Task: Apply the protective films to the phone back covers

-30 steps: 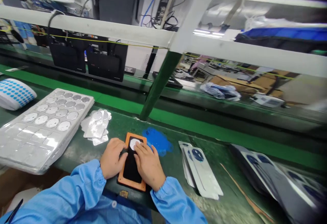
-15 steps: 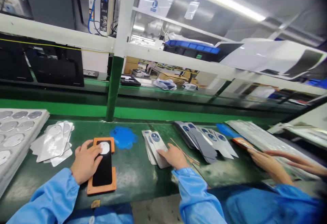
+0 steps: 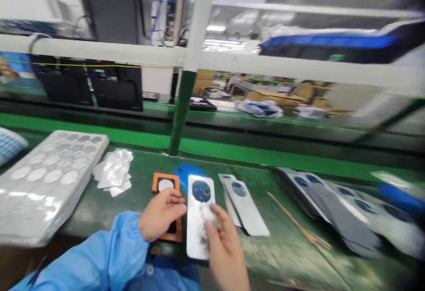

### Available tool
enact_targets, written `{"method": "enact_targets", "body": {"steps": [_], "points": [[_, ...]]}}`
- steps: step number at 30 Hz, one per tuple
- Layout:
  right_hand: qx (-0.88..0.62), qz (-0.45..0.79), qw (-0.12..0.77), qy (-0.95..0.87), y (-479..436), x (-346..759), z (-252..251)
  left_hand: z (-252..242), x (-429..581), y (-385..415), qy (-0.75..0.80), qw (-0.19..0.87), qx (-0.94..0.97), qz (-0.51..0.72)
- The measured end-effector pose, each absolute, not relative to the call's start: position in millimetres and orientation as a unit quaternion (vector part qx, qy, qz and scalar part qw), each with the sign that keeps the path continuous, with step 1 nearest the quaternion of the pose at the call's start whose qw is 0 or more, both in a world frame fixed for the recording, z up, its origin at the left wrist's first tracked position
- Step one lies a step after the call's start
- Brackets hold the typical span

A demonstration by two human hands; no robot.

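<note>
My right hand (image 3: 226, 246) grips a white phone-shaped panel (image 3: 196, 220) with a dark round camera patch at its top, held upright near the bench edge. My left hand (image 3: 162, 213) is beside the panel's left edge, fingers bent over an orange frame (image 3: 175, 233) that holds a black plate with a white disc (image 3: 164, 184). Whether those fingers touch the frame is hard to tell. Two similar white panels (image 3: 250, 207) overlap on the green bench to the right. A blue patch (image 3: 186, 171) lies behind the held panel.
At left are a tray of round discs (image 3: 53, 160) and a pile of clear-white sheets (image 3: 114, 171). Further right lie a thin brown strip (image 3: 299, 227) and a blurred stack of grey and white panels (image 3: 335, 207). A green-and-white post (image 3: 182, 109) rises behind the bench.
My right hand has lifted a panel from the small stack and brought it left, beside the orange frame. My left hand has come off the black plate's disc. The view has shifted right-to-left; the other person's hands are gone.
</note>
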State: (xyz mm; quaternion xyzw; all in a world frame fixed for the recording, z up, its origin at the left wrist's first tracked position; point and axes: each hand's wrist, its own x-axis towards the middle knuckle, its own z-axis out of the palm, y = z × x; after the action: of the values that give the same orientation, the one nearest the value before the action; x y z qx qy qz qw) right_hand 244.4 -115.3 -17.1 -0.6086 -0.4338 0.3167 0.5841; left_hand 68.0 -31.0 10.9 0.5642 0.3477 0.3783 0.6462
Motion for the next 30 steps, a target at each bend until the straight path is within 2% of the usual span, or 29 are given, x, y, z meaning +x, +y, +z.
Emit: {"method": "enact_targets", "body": {"steps": [2,3,7,9,16,20,30], "points": [[-0.59,0.354,0.567,-0.453,-128.3,204.9,-25.2,10.5,71.3,-33.0,0.353,0.658,0.555,0.365],[-0.602,0.317,0.55,-0.485,-130.8,194.6,-26.6,9.3,69.0,-33.2,0.368,0.648,0.56,0.362],[-0.602,0.036,0.463,-0.649,-117.6,197.0,-17.5,6.3,50.0,-38.3,0.403,0.619,0.573,0.356],[-0.566,-0.008,0.409,-0.716,-107.8,205.0,-8.8,7.3,43.1,-42.9,0.386,0.623,0.588,0.341],[-0.536,-0.015,0.318,-0.782,-98.1,200.0,4.6,11.2,31.9,-49.4,0.41,0.527,0.686,0.288],[-0.543,-0.021,0.277,-0.793,-100.1,198.3,7.7,8.6,30.7,-49.9,0.417,0.512,0.699,0.274],[-0.551,0.01,0.261,-0.793,-105.1,208.4,18.0,4.3,37.5,-54.0,0.404,0.502,0.718,0.264]]}}
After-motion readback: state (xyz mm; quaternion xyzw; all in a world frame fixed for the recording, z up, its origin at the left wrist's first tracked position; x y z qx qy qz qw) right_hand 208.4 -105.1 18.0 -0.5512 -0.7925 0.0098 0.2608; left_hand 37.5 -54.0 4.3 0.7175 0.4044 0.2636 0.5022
